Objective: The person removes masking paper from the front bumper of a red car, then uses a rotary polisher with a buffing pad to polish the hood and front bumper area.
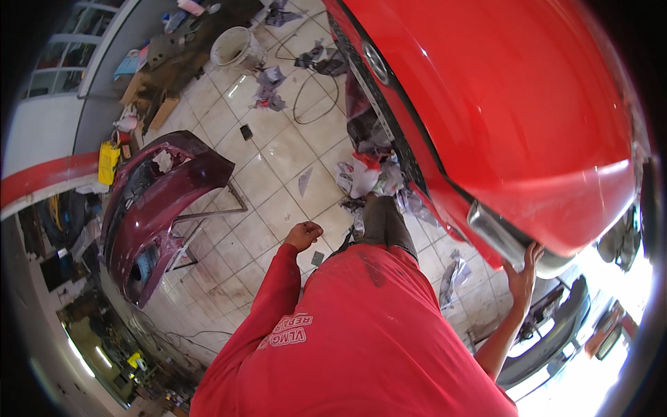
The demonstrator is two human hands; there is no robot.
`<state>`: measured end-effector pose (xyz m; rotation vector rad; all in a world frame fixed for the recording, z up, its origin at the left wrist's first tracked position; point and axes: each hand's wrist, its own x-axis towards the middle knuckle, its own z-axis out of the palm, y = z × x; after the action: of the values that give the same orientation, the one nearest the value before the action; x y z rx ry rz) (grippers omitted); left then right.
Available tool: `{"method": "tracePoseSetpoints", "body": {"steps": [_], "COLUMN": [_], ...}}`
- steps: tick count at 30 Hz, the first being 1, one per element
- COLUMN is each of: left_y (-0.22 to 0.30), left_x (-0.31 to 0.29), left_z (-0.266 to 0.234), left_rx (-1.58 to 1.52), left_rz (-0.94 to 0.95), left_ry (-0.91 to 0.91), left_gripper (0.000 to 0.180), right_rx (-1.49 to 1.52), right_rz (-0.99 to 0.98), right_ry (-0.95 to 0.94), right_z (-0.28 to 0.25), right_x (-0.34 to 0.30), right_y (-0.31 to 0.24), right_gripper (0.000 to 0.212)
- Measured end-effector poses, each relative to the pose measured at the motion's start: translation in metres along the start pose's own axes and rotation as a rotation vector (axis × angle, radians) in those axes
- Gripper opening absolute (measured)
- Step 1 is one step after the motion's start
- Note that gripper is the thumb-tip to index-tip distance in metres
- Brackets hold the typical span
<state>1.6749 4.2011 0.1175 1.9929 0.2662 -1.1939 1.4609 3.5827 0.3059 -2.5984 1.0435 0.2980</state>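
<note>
Landmark: the glossy red painted car (514,118), which stands to the person's right, with its edge fitted with an oval metallic badge (376,62) facing the work floor.

The right hand (521,274) is at the car's near corner, fingers apart and extended, their tips touching the bodywork at the end of the long headlamp with a clear lens (495,233). The headlamp is seated in the car at that corner, below the red panel. The right hand is not clamped on anything visible.

The left hand (303,236) is well apart from the car, to its left, above the floor of pale square tiles (278,163). Its fingers are curled inward; whether they grip anything cannot be told.

Left of the car, across the tiles, a maroon plastic bumper cover (198,167) rests on a thin metal stand (212,213), with a bright yellow container (108,162) just beyond it. Further off on the car's left is an open, soiled white bucket (238,48). A thin dark cable (294,108) lies looped on the tiles between bucket and car. Crumpled sheets of paper and plastic (365,177) lie against the car's lower edge. A dark grey curved bumper (556,347) lies past the car's near corner.
</note>
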Motion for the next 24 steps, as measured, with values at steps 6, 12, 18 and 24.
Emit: {"method": "tracePoseSetpoints", "body": {"steps": [6,12,18,24], "left_y": [0.077,0.126,0.156,0.197], "left_x": [0.057,0.077,0.096,0.209], "left_z": [-0.045,-0.091,-0.143,-0.200], "left_rx": [-0.027,-0.020,0.091,0.285], "left_rz": [0.169,0.232,0.210,0.248], "left_ry": [0.173,0.291,0.122,0.057], "left_gripper": [0.031,0.029,0.029,0.035], "right_rx": [-0.119,-0.084,0.279,0.228], "right_rz": [0.162,-0.093,-0.490,-0.731], "right_ry": [-0.372,-0.555,-0.221,-0.073], "right_z": [-0.042,-0.107,-0.079,-0.045], "right_x": [0.025,0.101,0.159,0.206], "right_y": [-0.030,-0.192,-0.402,-0.501], "right_gripper": [0.126,0.062,0.080,0.105]}}
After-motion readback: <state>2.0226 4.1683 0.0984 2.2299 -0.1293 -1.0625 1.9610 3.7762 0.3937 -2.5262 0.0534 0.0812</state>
